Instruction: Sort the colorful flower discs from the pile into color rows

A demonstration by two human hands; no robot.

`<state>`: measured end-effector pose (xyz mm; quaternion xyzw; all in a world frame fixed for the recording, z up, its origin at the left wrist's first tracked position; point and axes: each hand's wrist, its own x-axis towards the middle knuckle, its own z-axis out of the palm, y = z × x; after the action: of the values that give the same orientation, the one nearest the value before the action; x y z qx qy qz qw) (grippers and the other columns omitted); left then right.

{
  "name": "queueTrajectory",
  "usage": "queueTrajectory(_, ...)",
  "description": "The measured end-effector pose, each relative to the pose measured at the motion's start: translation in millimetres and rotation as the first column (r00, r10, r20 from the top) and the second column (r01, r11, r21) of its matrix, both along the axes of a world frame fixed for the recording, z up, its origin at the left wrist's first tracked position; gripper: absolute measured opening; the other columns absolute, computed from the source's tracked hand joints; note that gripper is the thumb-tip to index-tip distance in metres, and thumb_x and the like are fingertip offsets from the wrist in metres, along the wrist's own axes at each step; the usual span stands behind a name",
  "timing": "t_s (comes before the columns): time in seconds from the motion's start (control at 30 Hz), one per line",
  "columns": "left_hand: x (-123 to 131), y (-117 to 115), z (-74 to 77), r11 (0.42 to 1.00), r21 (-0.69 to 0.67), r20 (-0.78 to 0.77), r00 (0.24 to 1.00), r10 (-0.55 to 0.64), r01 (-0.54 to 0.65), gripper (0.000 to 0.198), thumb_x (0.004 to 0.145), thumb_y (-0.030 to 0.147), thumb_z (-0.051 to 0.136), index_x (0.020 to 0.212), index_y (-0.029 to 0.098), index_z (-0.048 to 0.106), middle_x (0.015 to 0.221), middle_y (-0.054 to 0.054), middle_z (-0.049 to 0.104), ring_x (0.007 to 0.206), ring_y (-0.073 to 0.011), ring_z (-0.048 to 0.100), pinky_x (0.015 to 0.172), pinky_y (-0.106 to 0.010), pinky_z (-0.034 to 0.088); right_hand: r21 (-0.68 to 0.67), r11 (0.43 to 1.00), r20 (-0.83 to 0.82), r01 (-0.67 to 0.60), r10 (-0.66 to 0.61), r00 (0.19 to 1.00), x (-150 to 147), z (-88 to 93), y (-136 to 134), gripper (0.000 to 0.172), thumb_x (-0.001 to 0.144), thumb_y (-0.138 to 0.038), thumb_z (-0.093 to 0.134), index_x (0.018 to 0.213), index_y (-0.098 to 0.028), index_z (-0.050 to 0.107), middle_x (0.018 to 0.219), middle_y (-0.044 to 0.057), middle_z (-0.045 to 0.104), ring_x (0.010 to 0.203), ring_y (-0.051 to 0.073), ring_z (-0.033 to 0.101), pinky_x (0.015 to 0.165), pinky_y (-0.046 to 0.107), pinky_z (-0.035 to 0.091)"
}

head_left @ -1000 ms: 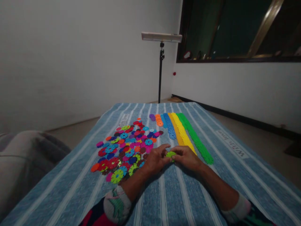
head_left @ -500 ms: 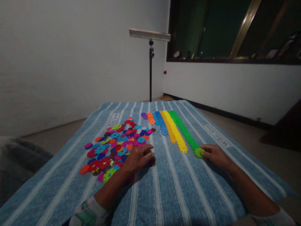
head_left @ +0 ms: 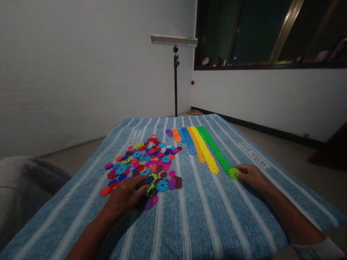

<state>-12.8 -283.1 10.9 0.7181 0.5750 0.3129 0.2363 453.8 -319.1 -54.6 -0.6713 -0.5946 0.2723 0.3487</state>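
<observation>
Over the near side of a mixed pile of coloured notched discs point(head_left: 135, 157) lies my left hand point(head_left: 125, 193), thumb and fingers apart, with discs under and beside its fingertips. My right hand point(head_left: 252, 177) pinches the edge of a lime green disc point(head_left: 233, 173) at the near end of a long green row of discs point(head_left: 217, 151). To the left of that row run a yellow row point(head_left: 204, 148), an amber row point(head_left: 199, 151), a blue row point(head_left: 189, 142), and short light blue, orange point(head_left: 176, 135) and purple point(head_left: 169, 133) groups.
A blue and white striped cloth point(head_left: 200, 224) covers the table. Behind its far edge stands a black pole point(head_left: 175, 86) with a flat light panel point(head_left: 174, 40). Grey fabric point(head_left: 32, 195) is at the left, and a window point(head_left: 260, 32) at the upper right.
My left hand has moved left and nearer, uncovering discs at the pile's right side. My right hand still holds the lime green disc. The view has shifted slightly.
</observation>
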Motion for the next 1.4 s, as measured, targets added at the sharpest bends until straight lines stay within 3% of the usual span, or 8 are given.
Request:
queueTrajectory(0.17, -32.8, -9.3, -7.2, 1.000, -0.023, -0.248, 0.969, 0.012, -0.018, 0.035, 0.077, 0.048, 0.052, 0.091, 0.022, 0.072, 0.080, -0.002, 0.074, 0.076, -0.0237, 0.066, 0.075, -0.034, 0.048, 0.031, 0.998, 0.088, 0.063, -0.065, 0.994, -1.2, 2.0, 1.3, 0.050, 0.068, -0.037, 0.061, 0.109, -0.011, 0.073, 0.069, 0.003, 0.070, 0.063, 0.020, 0.063, 0.065, 0.035, 0.048)
queueTrajectory(0.3, -49.8, -15.1, -23.0, 0.998, -0.022, -0.286, 0.957, 0.046, -0.054, 0.038, 0.076, 0.051, 0.051, 0.092, 0.024, 0.072, 0.081, -0.003, 0.074, 0.073, -0.0232, 0.067, 0.068, -0.030, 0.049, 0.059, 0.994, 0.106, 0.092, -0.098, 0.990, -1.7, 0.8, 1.0, 0.048, 0.064, -0.037, 0.065, 0.105, -0.014, 0.076, 0.084, 0.008, 0.075, 0.080, 0.026, 0.068, 0.078, 0.038, 0.051)
queueTrajectory(0.47, -58.4, -20.9, -36.1, 0.993, -0.026, -0.320, 0.942, 0.099, -0.113, 0.042, 0.076, 0.052, 0.051, 0.100, 0.025, 0.071, 0.089, -0.006, 0.075, 0.080, -0.0275, 0.069, 0.071, -0.033, 0.049, 0.083, 0.991, 0.103, 0.108, -0.116, 0.988, -3.4, -2.7, -2.1, 0.047, 0.064, -0.039, 0.064, 0.103, -0.016, 0.076, 0.099, 0.010, 0.076, 0.088, 0.027, 0.069, 0.083, 0.040, 0.053)
queueTrajectory(0.63, -45.9, -31.7, -23.6, 0.988, -0.070, -0.402, 0.911, 0.098, -0.137, 0.031, 0.075, 0.049, 0.051, 0.078, 0.023, 0.068, 0.080, -0.006, 0.071, 0.074, -0.0258, 0.065, 0.064, -0.032, 0.043, 0.074, 0.992, 0.161, 0.103, -0.113, 0.980, -6.1, -1.7, -7.1, 0.050, 0.066, -0.042, 0.064, 0.107, -0.015, 0.074, 0.098, 0.009, 0.076, 0.086, 0.026, 0.069, 0.079, 0.039, 0.053)
queueTrajectory(0.73, -33.6, -37.6, -13.9, 0.978, -0.123, -0.440, 0.893, 0.095, -0.165, 0.035, 0.076, 0.053, 0.050, 0.068, 0.021, 0.061, 0.072, -0.006, 0.067, 0.066, -0.0227, 0.061, 0.060, -0.031, 0.038, 0.046, 0.993, 0.214, 0.111, -0.118, 0.970, -9.9, -1.5, -10.3, 0.063, 0.067, -0.044, 0.065, 0.121, -0.012, 0.068, 0.100, 0.010, 0.075, 0.087, 0.026, 0.069, 0.079, 0.038, 0.052)
queueTrajectory(0.87, -25.8, -40.1, -11.7, 0.968, -0.151, -0.442, 0.889, 0.116, -0.201, 0.043, 0.074, 0.063, 0.051, 0.066, 0.021, 0.056, 0.066, -0.003, 0.063, 0.061, -0.0199, 0.056, 0.056, -0.030, 0.033, 0.059, 0.993, 0.344, 0.102, -0.116, 0.932, -21.4, -2.1, -14.3, 0.077, 0.070, -0.047, 0.067, 0.137, -0.010, 0.054, 0.113, 0.014, 0.071, 0.095, 0.027, 0.068, 0.084, 0.039, 0.051)
queueTrajectory(1.03, -25.0, -40.4, -14.2, 0.966, -0.151, -0.448, 0.886, 0.123, -0.211, 0.045, 0.074, 0.066, 0.052, 0.068, 0.021, 0.056, 0.067, -0.004, 0.063, 0.061, -0.0206, 0.056, 0.055, -0.030, 0.031, 0.052, 0.991, 0.522, 0.122, -0.131, 0.843, -37.0, 0.2, -16.7, 0.077, 0.076, -0.048, 0.064, 0.143, -0.013, 0.047, 0.133, 0.017, 0.061, 0.113, 0.032, 0.062, 0.092, 0.043, 0.049)
queueTrajectory(1.4, -18.9, -42.7, -9.8, 0.956, -0.162, -0.466, 0.873, 0.143, -0.243, 0.044, 0.074, 0.065, 0.051, 0.068, 0.022, 0.053, 0.064, -0.004, 0.060, 0.061, -0.0219, 0.057, 0.055, -0.030, 0.031, 0.063, 0.990, 0.460, 0.127, -0.142, 0.876, -31.1, -8.3, -15.3, 0.072, 0.079, -0.044, 0.063, 0.142, -0.013, 0.048, 0.130, 0.015, 0.063, 0.114, 0.030, 0.063, 0.096, 0.042, 0.049)
